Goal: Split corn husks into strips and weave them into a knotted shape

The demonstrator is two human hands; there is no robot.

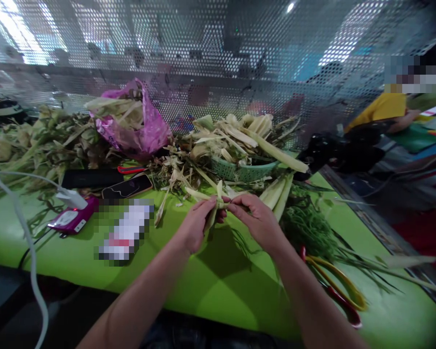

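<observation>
Over the green table my left hand (pixel 198 223) is closed, its thumb and fingers pinching a folded pale-green strip of corn husk (pixel 220 188). A short tip of the strip sticks up above the fingers, and a flap hangs below. From the right, my right hand (pixel 256 215) grips the end of the same husk between thumb and fingertips, so the hands nearly meet. Part of the strip is hidden by the fingers. Just beyond them, a green plastic basket (pixel 240 170) holds a heap of dry husks (pixel 236 138).
A pink plastic bag (pixel 152 131) of husks stands at the back left. Nearer lie a dark phone (pixel 128 186), a purple power strip (pixel 74 220) and a white cable (pixel 29 237). Feathery green leaves (pixel 307 230) and yellow-and-red handles (pixel 350 286) lie right. Behind is a perforated metal screen (pixel 210 53).
</observation>
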